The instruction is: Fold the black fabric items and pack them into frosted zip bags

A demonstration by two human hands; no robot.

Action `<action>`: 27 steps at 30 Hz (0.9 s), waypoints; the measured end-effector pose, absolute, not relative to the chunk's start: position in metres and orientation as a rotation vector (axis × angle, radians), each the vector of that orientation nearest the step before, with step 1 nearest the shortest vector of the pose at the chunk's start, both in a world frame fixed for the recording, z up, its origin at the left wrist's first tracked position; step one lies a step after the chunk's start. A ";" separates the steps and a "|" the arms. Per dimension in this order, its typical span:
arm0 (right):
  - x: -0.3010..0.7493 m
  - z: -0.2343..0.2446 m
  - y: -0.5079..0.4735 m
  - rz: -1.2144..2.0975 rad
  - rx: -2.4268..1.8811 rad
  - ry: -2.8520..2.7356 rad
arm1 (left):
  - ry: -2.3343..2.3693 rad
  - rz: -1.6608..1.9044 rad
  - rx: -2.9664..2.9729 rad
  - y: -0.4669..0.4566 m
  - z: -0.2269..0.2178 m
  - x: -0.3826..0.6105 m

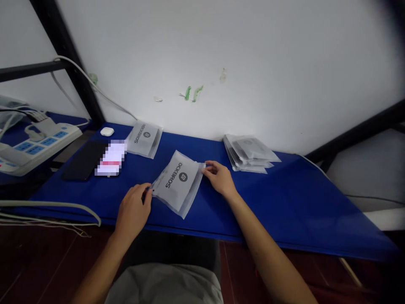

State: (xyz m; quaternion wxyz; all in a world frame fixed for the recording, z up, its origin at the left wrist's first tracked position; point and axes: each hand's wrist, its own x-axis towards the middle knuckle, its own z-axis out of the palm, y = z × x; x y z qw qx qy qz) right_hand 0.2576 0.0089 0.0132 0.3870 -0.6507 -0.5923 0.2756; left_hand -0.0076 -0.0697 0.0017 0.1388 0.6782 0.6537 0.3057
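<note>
A frosted zip bag (177, 185) printed with dark lettering and a round logo lies tilted in front of me, low over the blue table (300, 207). My left hand (134, 209) pinches its left corner between thumb and fingers. At the upper right corner, the fingertips of my right hand (220, 177) are closed on the bag's edge. Something flat and pale shows through the plastic. Behind it, to the left, rests a similar bag (145, 138). Several more bags are piled in a stack (251, 152) beyond my right hand.
Left of the bags lie a lit phone (112, 157), a dark phone-like slab (85, 159) and a white earbud case (107, 131). A power strip (41, 145) with plugs and cables sits at the far left. The white wall (202, 50) rises behind the table; black frame bars flank it.
</note>
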 end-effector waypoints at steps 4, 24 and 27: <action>0.252 0.014 0.002 0.736 -1.666 -1.515 | 1.860 0.871 1.946 -0.075 0.001 -0.008; 0.239 0.024 -0.015 0.638 -1.820 -1.671 | 1.838 0.903 1.924 -0.076 0.000 -0.007; 0.239 0.022 -0.013 0.622 -1.831 -1.678 | 1.825 0.913 1.918 -0.075 0.000 -0.007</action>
